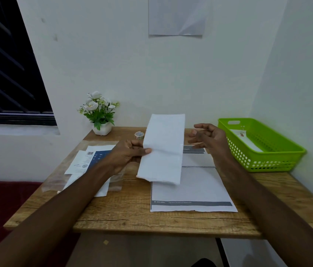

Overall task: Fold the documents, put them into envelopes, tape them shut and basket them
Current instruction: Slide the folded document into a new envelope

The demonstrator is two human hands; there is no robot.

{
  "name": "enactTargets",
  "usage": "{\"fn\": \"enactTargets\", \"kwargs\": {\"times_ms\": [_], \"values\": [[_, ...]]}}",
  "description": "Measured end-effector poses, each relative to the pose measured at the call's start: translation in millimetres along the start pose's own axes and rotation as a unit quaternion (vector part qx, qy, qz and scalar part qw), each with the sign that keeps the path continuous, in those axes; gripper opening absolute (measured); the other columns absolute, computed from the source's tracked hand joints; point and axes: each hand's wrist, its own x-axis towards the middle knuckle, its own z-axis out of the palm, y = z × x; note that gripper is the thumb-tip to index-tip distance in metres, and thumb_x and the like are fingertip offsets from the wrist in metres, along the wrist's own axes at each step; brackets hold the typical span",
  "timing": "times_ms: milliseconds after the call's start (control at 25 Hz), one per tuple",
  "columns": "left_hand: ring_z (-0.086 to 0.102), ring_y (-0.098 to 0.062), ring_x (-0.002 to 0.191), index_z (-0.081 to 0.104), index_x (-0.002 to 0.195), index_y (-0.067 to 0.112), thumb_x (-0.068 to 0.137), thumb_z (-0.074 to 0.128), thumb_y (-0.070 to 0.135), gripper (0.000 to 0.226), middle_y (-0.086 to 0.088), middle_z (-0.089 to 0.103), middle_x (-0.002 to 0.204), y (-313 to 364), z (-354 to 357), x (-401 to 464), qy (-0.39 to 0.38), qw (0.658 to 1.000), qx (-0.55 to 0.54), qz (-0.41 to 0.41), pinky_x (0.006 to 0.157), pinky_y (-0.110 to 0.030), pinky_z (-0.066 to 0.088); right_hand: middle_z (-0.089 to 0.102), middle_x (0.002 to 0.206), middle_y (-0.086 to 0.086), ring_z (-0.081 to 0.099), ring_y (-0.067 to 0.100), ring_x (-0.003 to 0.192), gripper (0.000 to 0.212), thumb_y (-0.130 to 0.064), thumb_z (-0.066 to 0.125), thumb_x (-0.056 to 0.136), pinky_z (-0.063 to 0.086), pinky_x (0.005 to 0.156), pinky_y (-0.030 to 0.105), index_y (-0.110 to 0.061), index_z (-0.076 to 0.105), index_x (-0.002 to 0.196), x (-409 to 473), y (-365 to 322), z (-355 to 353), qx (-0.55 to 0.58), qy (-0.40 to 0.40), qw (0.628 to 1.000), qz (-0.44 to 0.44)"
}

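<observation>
I look down on the wooden worktop (132, 209), which stands in a corner against the white wall. All the materials lie within reach of my arms, and I think this is why they are spread in this way.

The green basket (278, 151) sits at the right far edge, out of the folding area but near my right side, so finished envelopes can be dropped there. One white envelope (248, 140) already lies inside it, so I judge that at least one round is done.

In the middle, flat on the worktop, lie the unfolded documents (190, 189), one partly over the other, waiting for their turn. On the left side a pile of envelopes and printed papers (88, 162) rests on a clear plastic sleeve.

My left hand (126, 153) holds the folded document (163, 149) above the worktop, thumb on top and fingers below, pinching its left long edge. It is lifted and tilted, probably so I can check the fold before it goes into an envelope.

My right hand (207, 137) hovers just beside the right edge of this paper, fingers spread wide and holding nothing, ready to take or support it.

Behind the paper a small roll of tape (139, 134) stands near the flower pot (101, 128), kept back until the sealing.
</observation>
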Motion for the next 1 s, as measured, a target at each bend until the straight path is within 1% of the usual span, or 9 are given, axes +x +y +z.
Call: {"fn": "enactTargets", "kwargs": {"times_ms": [160, 240, 320, 480, 640, 720, 800, 920, 1000], "values": [[0.074, -0.032, 0.105, 0.08, 0.098, 0.005, 0.066, 0.094, 0.026, 0.041, -0.017, 0.076, 0.113, -8.3, 0.0, 6.2, 0.103, 0.991, -0.074, 0.049, 0.076, -0.031, 0.062, 0.077, 0.098, 0.017, 0.075, 0.033, 0.083, 0.047, -0.035, 0.08, 0.083, 0.062, 0.064, 0.041, -0.01, 0.065, 0.12, -13.9, -6.6, 17.2, -0.07, -0.103, 0.992, 0.029], [0.074, -0.032, 0.105, 0.08, 0.095, 0.006, 0.065, 0.096, 0.027, 0.04, -0.017, 0.076, 0.112, -12.6, 1.1, 8.6, 0.132, 0.985, -0.087, 0.062, 0.075, -0.03, 0.062, 0.076, 0.09, 0.017, 0.075, 0.028, 0.078, 0.04, -0.036, 0.08, 0.083, 0.063, 0.062, 0.042, -0.015, 0.069, 0.116, -20.5, -3.6, 26.3, -0.137, -0.13, 0.982, 0.022], [0.073, -0.033, 0.106, 0.08, 0.092, 0.006, 0.063, 0.098, 0.027, 0.04, -0.018, 0.075, 0.113, -14.6, 3.3, 9.7, 0.138, 0.983, -0.102, 0.064, 0.076, -0.033, 0.063, 0.077, 0.084, 0.009, 0.076, 0.026, 0.068, 0.032, -0.032, 0.081, 0.085, 0.062, 0.058, 0.041, -0.018, 0.069, 0.112, -25.6, 3.6, 34.9, -0.199, -0.132, 0.971, -0.003], [0.075, -0.031, 0.101, 0.079, 0.084, 0.008, 0.064, 0.097, 0.034, 0.037, -0.018, 0.076, 0.11, -9.8, 6.5, 9.6, 0.134, 0.984, -0.108, 0.054, 0.073, -0.033, 0.062, 0.077, 0.082, 0.009, 0.075, 0.029, 0.069, 0.028, -0.003, 0.08, 0.082, 0.06, 0.059, 0.037, -0.009, 0.069, 0.107, -26.2, 12.4, 37.5, -0.156, -0.142, 0.978, 0.001], [0.074, -0.016, 0.074, 0.077, 0.077, 0.017, 0.06, 0.095, 0.029, 0.028, -0.007, 0.075, 0.084, 6.1, -11.0, 6.4, 0.17, 0.976, -0.117, 0.068, 0.061, -0.025, 0.059, 0.073, 0.088, 0.01, 0.069, 0.022, 0.079, 0.028, 0.005, 0.071, 0.086, 0.059, 0.065, 0.036, -0.003, 0.069, 0.112, -19.3, 7.4, 24.1, -0.084, -0.137, 0.987, 0.015], [0.075, -0.016, 0.078, 0.078, 0.084, 0.018, 0.059, 0.095, 0.029, 0.032, -0.007, 0.077, 0.088, 10.5, -19.8, 3.4, 0.165, 0.977, -0.121, 0.065, 0.063, -0.023, 0.058, 0.072, 0.093, 0.013, 0.069, 0.026, 0.08, 0.029, 0.009, 0.064, 0.088, 0.06, 0.066, 0.038, 0.0, 0.067, 0.115, -15.6, 4.4, 18.9, -0.035, -0.103, 0.994, 0.027], [0.077, -0.022, 0.09, 0.075, 0.101, 0.014, 0.063, 0.095, 0.033, 0.046, -0.012, 0.077, 0.101, 12.3, -21.4, 1.9, 0.157, 0.978, -0.129, 0.055, 0.067, -0.026, 0.06, 0.073, 0.1, 0.016, 0.07, 0.029, 0.084, 0.03, 0.009, 0.058, 0.091, 0.059, 0.066, 0.039, 0.0, 0.067, 0.118, -13.1, 2.1, 15.1, -0.017, -0.09, 0.995, 0.034], [0.075, -0.03, 0.103, 0.069, 0.115, 0.011, 0.061, 0.092, 0.045, 0.068, -0.016, 0.074, 0.118, 13.0, -17.9, 1.1, 0.147, 0.981, -0.12, 0.037, 0.069, -0.031, 0.061, 0.071, 0.117, 0.023, 0.069, 0.032, 0.095, 0.034, 0.007, 0.054, 0.093, 0.059, 0.069, 0.04, -0.004, 0.069, 0.122, -13.8, 1.7, 11.8, -0.043, -0.126, 0.99, 0.041], [0.074, -0.028, 0.103, 0.064, 0.122, 0.014, 0.052, 0.097, 0.051, 0.086, -0.014, 0.072, 0.122, 14.5, -15.3, -0.5, 0.174, 0.983, -0.049, 0.026, 0.071, -0.035, 0.062, 0.07, 0.118, 0.025, 0.068, 0.036, 0.097, 0.034, 0.005, 0.055, 0.094, 0.059, 0.073, 0.043, -0.006, 0.071, 0.122, -15.3, 3.2, 10.4, -0.058, -0.146, 0.987, 0.043]]}}
